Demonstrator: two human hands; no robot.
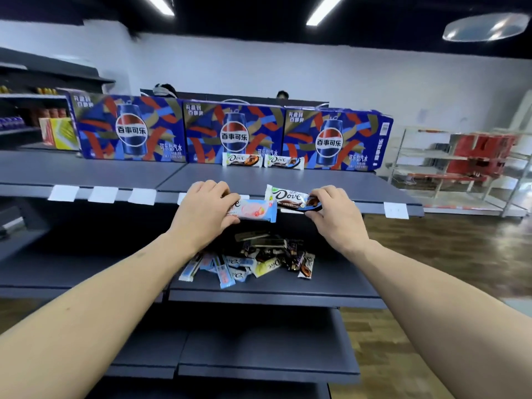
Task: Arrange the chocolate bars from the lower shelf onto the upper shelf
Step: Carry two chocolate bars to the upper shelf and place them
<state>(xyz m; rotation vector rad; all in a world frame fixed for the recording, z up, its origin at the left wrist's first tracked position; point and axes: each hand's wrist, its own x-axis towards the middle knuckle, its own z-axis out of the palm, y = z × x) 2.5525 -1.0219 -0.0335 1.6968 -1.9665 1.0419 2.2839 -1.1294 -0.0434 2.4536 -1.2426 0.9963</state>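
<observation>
LEFT HAND [205,211]: curled round end of pink Dove bar [253,211], label up for display | RIGHT HAND [334,213]: pinching end of dark Dove bar [289,198] | BEYOND FINGERTIPS: upper shelf [331,180], two placed Dove bars [263,161] | BELOW: remaining pile [253,260], lower shelf [331,280]

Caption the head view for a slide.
Left hand grips a pink Dove bar, right hand a dark Dove bar, above the lower-shelf pile.
</observation>
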